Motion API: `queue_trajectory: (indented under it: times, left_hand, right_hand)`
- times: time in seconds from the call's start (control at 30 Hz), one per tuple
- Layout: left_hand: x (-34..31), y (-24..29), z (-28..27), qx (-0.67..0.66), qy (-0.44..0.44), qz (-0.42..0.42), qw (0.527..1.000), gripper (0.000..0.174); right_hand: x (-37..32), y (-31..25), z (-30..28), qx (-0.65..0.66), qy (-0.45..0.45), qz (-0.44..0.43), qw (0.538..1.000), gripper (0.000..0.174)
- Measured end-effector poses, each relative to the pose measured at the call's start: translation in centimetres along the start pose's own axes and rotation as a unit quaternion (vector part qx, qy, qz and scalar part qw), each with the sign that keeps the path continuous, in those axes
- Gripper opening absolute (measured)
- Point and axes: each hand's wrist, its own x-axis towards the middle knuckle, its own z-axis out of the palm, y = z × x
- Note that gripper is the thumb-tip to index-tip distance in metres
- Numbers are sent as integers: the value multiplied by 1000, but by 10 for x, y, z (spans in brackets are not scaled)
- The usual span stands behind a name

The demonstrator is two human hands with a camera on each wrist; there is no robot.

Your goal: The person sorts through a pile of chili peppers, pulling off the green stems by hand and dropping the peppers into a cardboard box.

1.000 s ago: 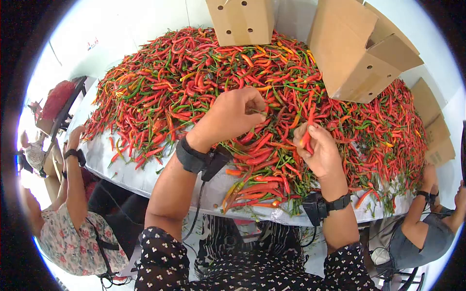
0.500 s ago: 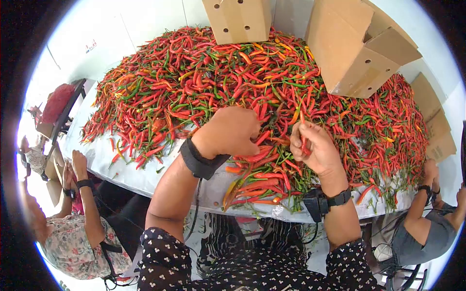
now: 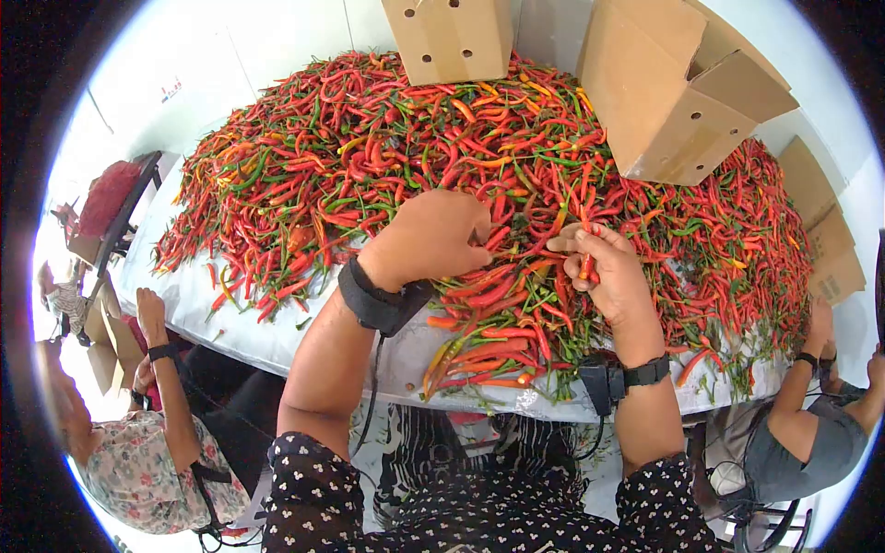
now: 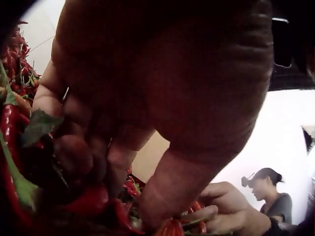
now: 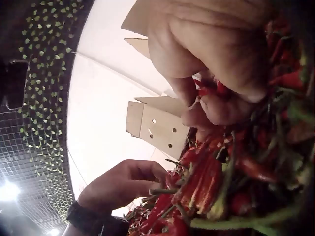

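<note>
Red, orange and green chilies [image 3: 369, 152] with green stems lie in a wide heap. My right hand [image 3: 616, 275] holds a red chili [image 3: 591, 267] in its curled fingers, above the near part of the heap; red also shows between its fingers [image 5: 192, 115] in the right wrist view. To its left, my left hand [image 3: 429, 241] reaches down at the heap, fingers bent. In the left wrist view, a gap separates the thumb of my left hand [image 4: 147, 93] from its other fingers, with red chilies [image 4: 91, 201] by the fingertips. Whether it touches one is unclear.
Behind the heap stand two cardboard boxes, one at the centre [image 3: 452, 41] and an open one [image 3: 636, 92] to the right. A pale sheet [image 3: 277, 336] covers the table's near edge. Other people's arms [image 3: 175, 392] show at both sides.
Compared with a second ago, my left hand has come down and slightly left onto the chilies. My right hand stays nearly in place, its fingers shifted around the red chili.
</note>
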Motion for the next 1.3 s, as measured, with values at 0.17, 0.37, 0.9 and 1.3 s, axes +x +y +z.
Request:
queue_trajectory:
  times: [0.17, 0.37, 0.9, 1.3]
  left_hand:
    - [-1, 8, 1, 50, -19, 2, 999, 30]
    - [3, 6, 7, 68, -60, -1, 996, 30]
    - [12, 27, 10, -162, 22, 55, 985, 21]
    - [9, 25, 4, -174, -17, 71, 982, 19]
  right_hand:
    - [-1, 3, 0, 9, -91, 2, 996, 15]
    - [-4, 4, 4, -8, -97, 7, 995, 14]
    - [-7, 4, 11, 38, -77, -17, 996, 17]
    - [-8, 4, 13, -4, -123, -20, 992, 10]
